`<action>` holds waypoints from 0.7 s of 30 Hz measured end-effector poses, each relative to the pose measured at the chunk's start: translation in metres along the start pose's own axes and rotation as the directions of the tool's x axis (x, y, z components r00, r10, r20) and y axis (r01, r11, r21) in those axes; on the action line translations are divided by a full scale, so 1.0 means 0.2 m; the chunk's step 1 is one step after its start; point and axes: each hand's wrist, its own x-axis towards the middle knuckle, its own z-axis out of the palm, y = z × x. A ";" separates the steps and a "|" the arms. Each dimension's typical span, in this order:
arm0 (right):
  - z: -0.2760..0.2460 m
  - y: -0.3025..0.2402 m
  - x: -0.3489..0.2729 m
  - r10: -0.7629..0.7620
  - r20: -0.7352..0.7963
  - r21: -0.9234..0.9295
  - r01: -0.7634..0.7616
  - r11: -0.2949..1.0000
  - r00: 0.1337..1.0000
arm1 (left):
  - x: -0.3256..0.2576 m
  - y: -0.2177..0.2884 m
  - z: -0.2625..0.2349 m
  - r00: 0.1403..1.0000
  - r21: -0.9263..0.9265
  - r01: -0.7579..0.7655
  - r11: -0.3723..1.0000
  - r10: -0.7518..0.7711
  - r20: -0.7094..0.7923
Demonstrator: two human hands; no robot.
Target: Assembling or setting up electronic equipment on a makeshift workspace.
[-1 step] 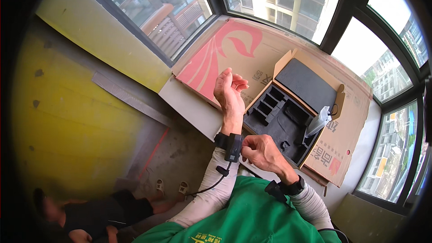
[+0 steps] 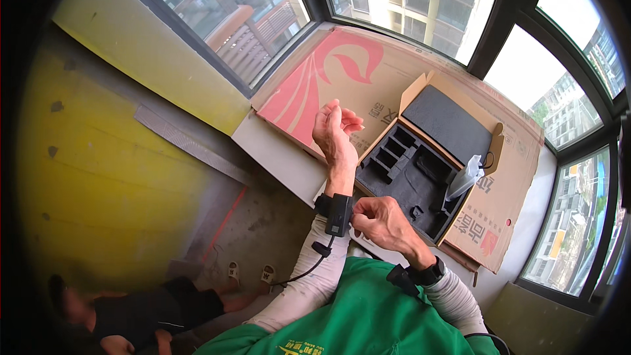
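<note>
My left hand [image 2: 337, 133] is raised palm up over the cardboard, its fingers loosely curled and apart with nothing in them. A black box-shaped device [image 2: 338, 215] sits on a dark strap round my left wrist, with a cable running from it along the sleeve. My right hand [image 2: 384, 223] is closed at the right side of that device, fingertips against the wrist. Whatever its fingers pinch is hidden, perhaps the strap's end. Another black device [image 2: 402, 279] is strapped at my right wrist.
An open carton with a black foam insert [image 2: 401, 177] lies on a large flat cardboard sheet [image 2: 296, 92] by the windows. A clear plastic bag [image 2: 465, 177] rests in the carton's right side. A person in dark clothes [image 2: 154, 309] is at the lower left.
</note>
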 end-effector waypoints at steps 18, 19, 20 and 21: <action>-0.12 0.39 -0.02 -0.017 0.113 0.107 0.005 0.994 0.993 | -0.03 -0.04 -0.03 0.969 -0.194 0.213 0.958 -0.180 0.172; -0.15 0.37 -0.02 0.014 0.167 0.058 -0.024 0.998 0.986 | -0.05 -0.06 -0.04 0.967 -0.121 0.205 0.971 -0.183 0.175; -0.16 0.34 -0.03 -0.042 0.161 0.093 0.027 0.995 0.986 | -0.06 -0.06 -0.04 0.972 -0.049 0.178 0.983 -0.168 0.166; -0.15 0.30 -0.03 -0.097 0.154 0.128 0.078 0.989 0.983 | -0.08 -0.06 -0.05 0.976 0.022 0.151 0.988 -0.153 0.158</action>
